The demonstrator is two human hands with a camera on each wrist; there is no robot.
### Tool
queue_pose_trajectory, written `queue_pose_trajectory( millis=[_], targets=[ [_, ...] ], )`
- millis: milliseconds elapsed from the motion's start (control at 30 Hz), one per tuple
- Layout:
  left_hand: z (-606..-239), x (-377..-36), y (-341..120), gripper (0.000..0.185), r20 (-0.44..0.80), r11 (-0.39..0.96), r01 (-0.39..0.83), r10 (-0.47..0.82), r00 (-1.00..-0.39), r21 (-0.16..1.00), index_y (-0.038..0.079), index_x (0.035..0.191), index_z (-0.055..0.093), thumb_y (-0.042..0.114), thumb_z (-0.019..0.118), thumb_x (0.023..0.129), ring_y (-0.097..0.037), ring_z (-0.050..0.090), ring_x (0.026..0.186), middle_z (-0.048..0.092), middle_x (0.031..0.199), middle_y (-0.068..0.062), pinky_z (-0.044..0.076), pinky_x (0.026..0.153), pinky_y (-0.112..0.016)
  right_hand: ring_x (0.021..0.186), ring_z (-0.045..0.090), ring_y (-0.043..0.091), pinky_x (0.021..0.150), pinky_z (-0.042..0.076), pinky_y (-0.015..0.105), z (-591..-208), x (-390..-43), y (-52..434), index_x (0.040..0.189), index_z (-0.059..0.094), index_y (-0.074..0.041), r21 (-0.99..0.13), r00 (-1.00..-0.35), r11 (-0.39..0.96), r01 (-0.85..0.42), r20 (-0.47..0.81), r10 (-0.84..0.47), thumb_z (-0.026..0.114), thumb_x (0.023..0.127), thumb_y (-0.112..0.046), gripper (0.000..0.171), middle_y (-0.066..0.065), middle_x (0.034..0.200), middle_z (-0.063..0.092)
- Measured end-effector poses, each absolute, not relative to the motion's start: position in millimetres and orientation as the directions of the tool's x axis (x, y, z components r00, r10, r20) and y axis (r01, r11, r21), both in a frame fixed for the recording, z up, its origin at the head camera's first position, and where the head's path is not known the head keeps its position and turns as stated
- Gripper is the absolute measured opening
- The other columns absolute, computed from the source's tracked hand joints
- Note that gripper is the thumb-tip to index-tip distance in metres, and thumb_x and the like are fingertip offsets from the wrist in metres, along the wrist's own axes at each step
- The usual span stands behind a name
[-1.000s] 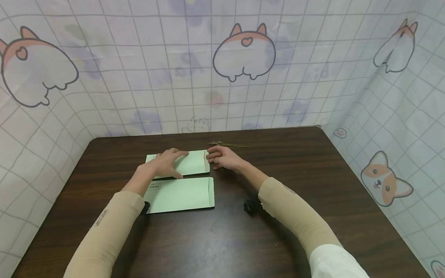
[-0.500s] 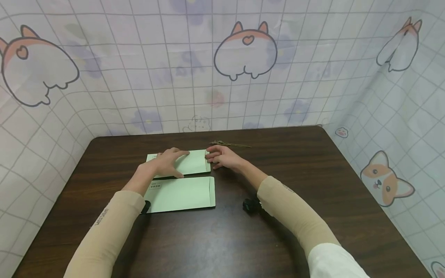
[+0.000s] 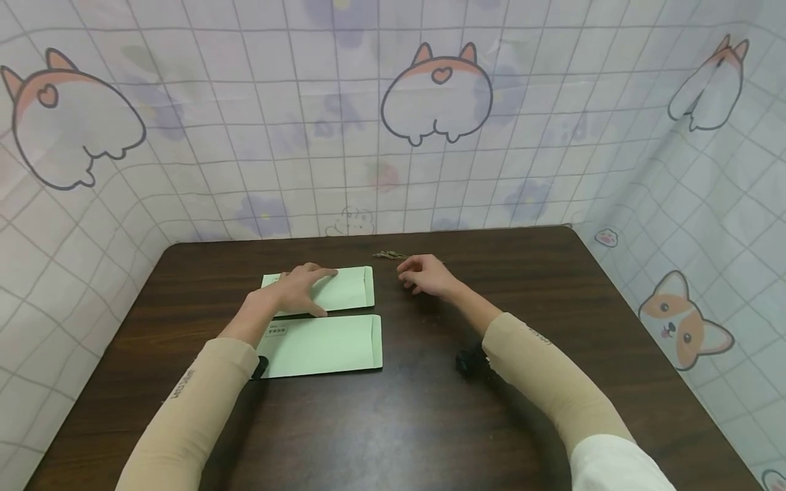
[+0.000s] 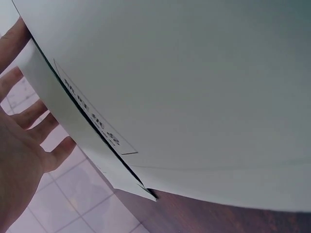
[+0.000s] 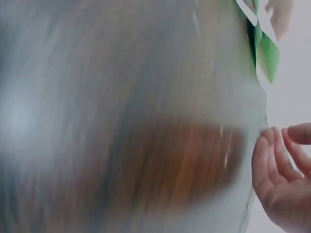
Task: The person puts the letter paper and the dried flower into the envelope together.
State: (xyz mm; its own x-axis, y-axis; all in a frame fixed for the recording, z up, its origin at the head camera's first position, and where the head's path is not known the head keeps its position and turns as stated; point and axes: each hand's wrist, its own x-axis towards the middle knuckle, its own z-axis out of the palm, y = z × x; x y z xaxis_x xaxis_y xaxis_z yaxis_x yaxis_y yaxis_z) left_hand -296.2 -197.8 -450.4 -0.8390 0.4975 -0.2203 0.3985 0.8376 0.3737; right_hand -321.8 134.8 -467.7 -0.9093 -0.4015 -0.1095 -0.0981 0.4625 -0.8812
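Observation:
Two pale green paper envelopes lie one behind the other, left of centre in the head view. My left hand [image 3: 297, 291] rests with spread fingers on the far envelope [image 3: 348, 289]. Printed lettering marks the left end of the near envelope [image 3: 325, 346]; that print also shows in the left wrist view. Right of the far envelope, my right hand [image 3: 428, 275] hovers with loosely bent fingers and nothing visible in them. Just behind its fingertips lies a thin dried plant sprig [image 3: 388, 255], partly hidden by the hand. A raised green flap [image 5: 268, 59] appears in the right wrist view.
The dark wooden table [image 3: 552, 300] has rounded back corners and meets a patterned curtain [image 3: 295, 177] behind and at both sides. Black wrist devices [image 3: 471, 361] sit under the forearms.
My right hand has moved right, away from the far envelope's flap end and towards the sprig. The left hand has stayed on the far envelope.

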Motion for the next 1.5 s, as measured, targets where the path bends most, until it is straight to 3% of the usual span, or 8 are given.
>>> queue_pose_trajectory(
  millis=[200,500,667,900,1033,1267,1500],
  targets=[
    [-450,-296,-196,0.092,-0.225,0.839,0.4,0.498,-0.837,0.37,0.015,0.161,0.035,0.034,0.085,0.086,-0.047,0.027,0.147,0.03,0.159,-0.025,0.013,0.109,-0.079,0.094,0.066,0.033,0.079,0.058,0.042,-462,-325,170,0.125,0.067,0.005,-0.851,-0.976,0.523,-0.038,-0.081,-0.204,0.058,0.106,-0.014,0.028,0.02,0.114,0.066],
    [-449,-297,-196,0.092,-0.213,0.84,0.405,0.497,-0.841,0.361,0.015,0.161,0.036,0.034,0.086,0.086,-0.046,0.028,0.146,0.031,0.158,-0.025,0.014,0.11,-0.078,0.086,0.066,0.029,0.068,0.056,0.034,-469,-336,195,0.119,0.07,0.001,-0.801,-0.998,0.599,0.013,-0.046,-0.04,0.06,0.103,-0.014,0.024,0.019,0.115,0.067],
    [-450,-297,-197,0.092,-0.212,0.837,0.408,0.501,-0.839,0.366,0.015,0.161,0.036,0.034,0.086,0.086,-0.046,0.028,0.146,0.031,0.158,-0.025,0.014,0.109,-0.078,0.084,0.067,0.028,0.067,0.057,0.034,-475,-340,194,0.12,0.069,0.001,-0.771,-0.999,0.637,0.006,-0.031,-0.028,0.059,0.103,-0.013,0.024,0.019,0.113,0.067],
    [-448,-297,-197,0.091,-0.215,0.839,0.403,0.498,-0.84,0.365,0.015,0.161,0.036,0.033,0.085,0.086,-0.045,0.028,0.146,0.031,0.159,-0.024,0.013,0.11,-0.078,0.1,0.065,0.035,0.085,0.054,0.046,-477,-344,188,0.119,0.071,0.002,-0.667,-0.998,0.743,-0.058,0.038,-0.045,0.059,0.103,-0.009,0.023,0.02,0.113,0.069],
    [-447,-297,-197,0.091,-0.21,0.836,0.409,0.502,-0.839,0.365,0.014,0.161,0.036,0.034,0.085,0.087,-0.046,0.029,0.145,0.031,0.158,-0.025,0.014,0.109,-0.079,0.105,0.065,0.036,0.09,0.053,0.048,-477,-344,185,0.116,0.072,0.003,-0.627,-0.998,0.776,-0.069,0.054,-0.045,0.06,0.103,-0.008,0.021,0.021,0.113,0.069],
    [-449,-296,-199,0.091,-0.214,0.839,0.402,0.497,-0.841,0.367,0.014,0.16,0.037,0.034,0.085,0.086,-0.046,0.028,0.146,0.032,0.158,-0.025,0.014,0.109,-0.078,0.095,0.065,0.034,0.084,0.054,0.047,-476,-343,183,0.108,0.074,0.002,-0.59,-0.998,0.805,-0.063,0.036,-0.051,0.061,0.103,-0.01,0.018,0.019,0.107,0.069],
    [-452,-298,-200,0.091,-0.21,0.838,0.408,0.5,-0.84,0.363,0.015,0.16,0.037,0.034,0.086,0.086,-0.046,0.029,0.145,0.032,0.158,-0.025,0.016,0.109,-0.078,0.082,0.063,0.03,0.081,0.053,0.045,-474,-343,182,0.107,0.069,0.005,-0.538,-0.991,0.836,-0.11,-0.003,-0.133,0.05,0.106,-0.007,0.023,0.02,0.102,0.068]
  ],
)
